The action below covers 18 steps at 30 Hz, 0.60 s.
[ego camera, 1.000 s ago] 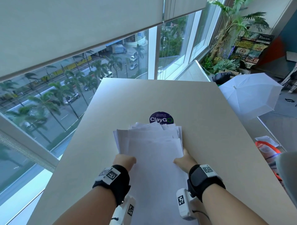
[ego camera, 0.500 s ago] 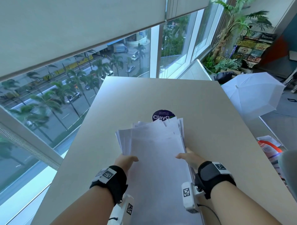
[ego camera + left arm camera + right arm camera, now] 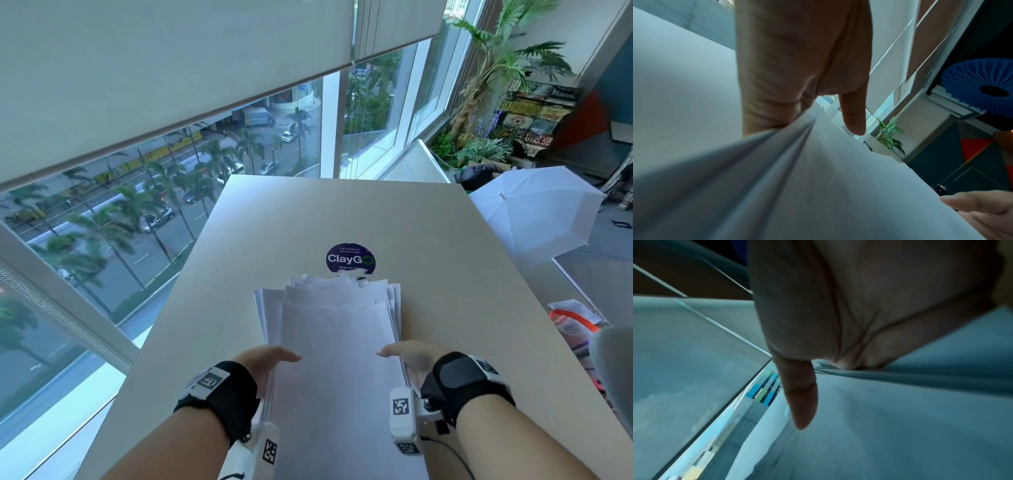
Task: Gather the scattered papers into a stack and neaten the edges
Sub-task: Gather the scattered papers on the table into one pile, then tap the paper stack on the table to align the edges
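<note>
A stack of white papers [image 3: 339, 342] lies lengthwise in front of me on the beige table [image 3: 445, 274], its far edges still uneven and fanned. My left hand [image 3: 270, 359] grips the stack's left edge and my right hand [image 3: 407, 356] grips the right edge. Each thumb lies on the top sheet, and the fingers go under the sheets, out of sight. In the left wrist view the left hand [image 3: 803, 65] clamps the layered papers [image 3: 797, 178]. In the right wrist view the right hand [image 3: 859, 305] pinches the papers [image 3: 900, 418].
A round purple ClayGo sticker [image 3: 350, 258] sits on the table just beyond the stack. A window runs along the left and far sides. To the right, off the table, are a white umbrella [image 3: 534, 216] and an orange-and-white bag [image 3: 572, 325].
Both thumbs have come up onto the top sheet. The stack has drawn slightly toward me, uncovering more of the sticker.
</note>
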{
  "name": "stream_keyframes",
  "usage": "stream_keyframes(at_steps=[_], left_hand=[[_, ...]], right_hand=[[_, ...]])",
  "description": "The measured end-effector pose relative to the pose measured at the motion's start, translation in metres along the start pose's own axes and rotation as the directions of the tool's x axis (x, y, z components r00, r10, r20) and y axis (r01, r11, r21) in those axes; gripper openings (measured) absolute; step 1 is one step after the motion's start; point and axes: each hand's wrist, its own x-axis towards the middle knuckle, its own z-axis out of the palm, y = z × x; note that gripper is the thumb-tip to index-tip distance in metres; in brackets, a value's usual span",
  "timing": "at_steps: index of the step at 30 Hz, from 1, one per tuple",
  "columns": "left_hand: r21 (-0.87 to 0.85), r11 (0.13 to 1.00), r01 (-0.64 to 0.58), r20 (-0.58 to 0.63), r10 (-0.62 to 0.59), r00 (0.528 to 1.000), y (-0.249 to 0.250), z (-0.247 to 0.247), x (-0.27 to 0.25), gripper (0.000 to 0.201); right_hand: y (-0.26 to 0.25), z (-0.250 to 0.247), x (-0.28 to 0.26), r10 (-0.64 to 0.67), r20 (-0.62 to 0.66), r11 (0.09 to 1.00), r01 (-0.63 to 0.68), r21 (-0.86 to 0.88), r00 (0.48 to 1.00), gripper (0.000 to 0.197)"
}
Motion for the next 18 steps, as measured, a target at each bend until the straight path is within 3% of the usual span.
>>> stream_keyframes(at_steps=[2, 4, 7, 11, 13, 15, 18], left_hand=[[0.062, 0.998, 0.009, 0.001, -0.009, 1.0, -0.004, -0.002, 0.001, 0.109], [0.074, 0.997, -0.006, -0.046, 0.009, 0.999, -0.006, 0.002, 0.001, 0.092], [0.146, 0.986, -0.086, -0.223, 0.118, 0.968, -0.004, 0.008, 0.009, 0.055], [0.097, 0.965, -0.245, -0.319, 0.263, 0.911, 0.011, 0.016, 0.005, 0.045], [-0.015, 0.925, -0.379, -0.346, 0.351, 0.87, 0.025, 0.021, -0.008, 0.048], [-0.15, 0.836, -0.528, -0.369, 0.448, 0.814, 0.044, 0.025, -0.026, 0.052], [-0.185, 0.683, -0.706, -0.424, 0.593, 0.685, 0.072, 0.023, -0.051, 0.031]], right_hand=[[0.001, 0.003, -0.006, 0.011, 0.029, 1.0, -0.011, -0.022, 1.0, 0.067], [0.001, 0.005, -0.011, 0.028, 0.022, 0.999, -0.028, -0.033, 0.999, 0.065], [-0.002, 0.009, -0.007, 0.009, -0.11, 0.987, -0.027, -0.158, 0.994, 0.056], [-0.014, 0.007, 0.004, -0.165, -0.26, 0.981, 0.129, -0.148, 0.952, 0.045], [-0.025, 0.003, 0.0, -0.283, -0.344, 0.959, 0.252, -0.133, 0.895, 0.043], [-0.038, -0.004, -0.009, -0.415, -0.422, 0.907, 0.402, -0.124, 0.806, 0.04], [-0.056, -0.014, -0.027, -0.549, -0.535, 0.78, 0.623, -0.054, 0.642, 0.024]])
